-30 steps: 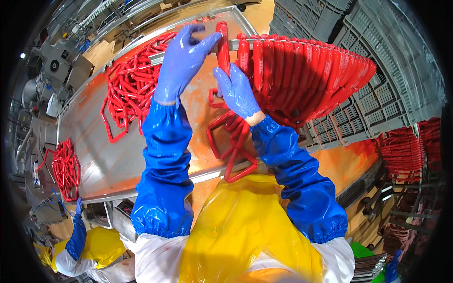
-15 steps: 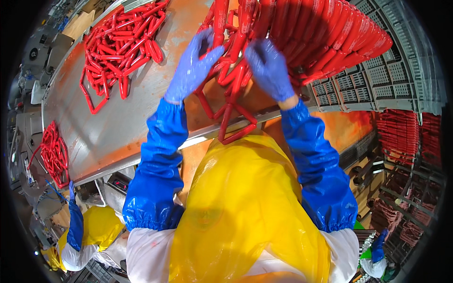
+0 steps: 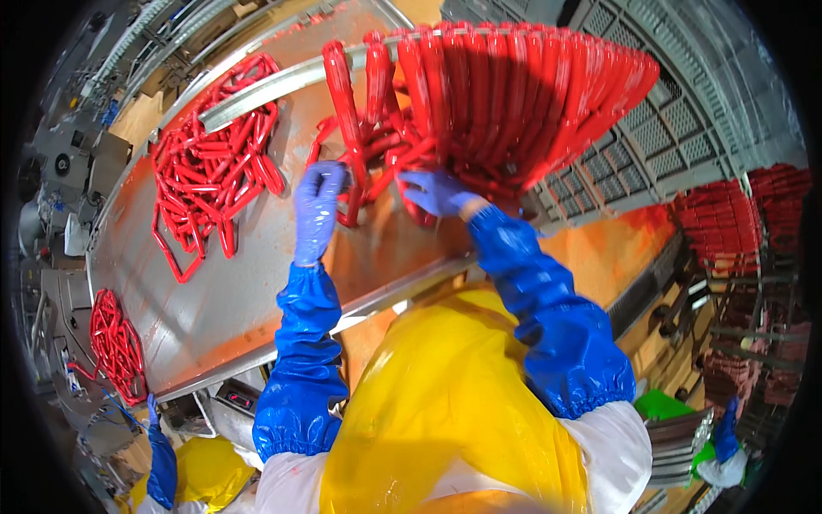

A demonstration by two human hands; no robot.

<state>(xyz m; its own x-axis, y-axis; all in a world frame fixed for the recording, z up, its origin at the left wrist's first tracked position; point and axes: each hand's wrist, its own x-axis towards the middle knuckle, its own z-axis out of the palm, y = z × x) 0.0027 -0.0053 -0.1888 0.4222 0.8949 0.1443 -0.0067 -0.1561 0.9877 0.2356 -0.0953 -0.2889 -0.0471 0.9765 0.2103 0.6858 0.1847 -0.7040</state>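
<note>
The left hand [image 3: 318, 201] is curled, the right hand [image 3: 438, 194] angled leftward.

Shiny red linked sausages [image 3: 479, 98] hang in a row from a metal rod [image 3: 257, 97] beyond the left grip [image 3: 320, 201] and right grip [image 3: 437, 191], some links bunched between them.

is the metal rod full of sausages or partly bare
Partly bare: the metal rod shows uncovered at its left end; red sausages hang farther right.

Sausages [image 3: 548, 94] glossy red. Left hand [image 3: 319, 210], right hand [image 3: 437, 193] gloved violet-blue. Oversleeves [image 3: 304, 368] bright blue, apron [image 3: 445, 411] yellow, undersleeves [image 3: 610, 454] white. Tabletop [image 3: 248, 295] silver-grey, smeared orange-red. Rod [image 3: 262, 96] silver. Crates [image 3: 621, 167] grey, grid-patterned.
</note>
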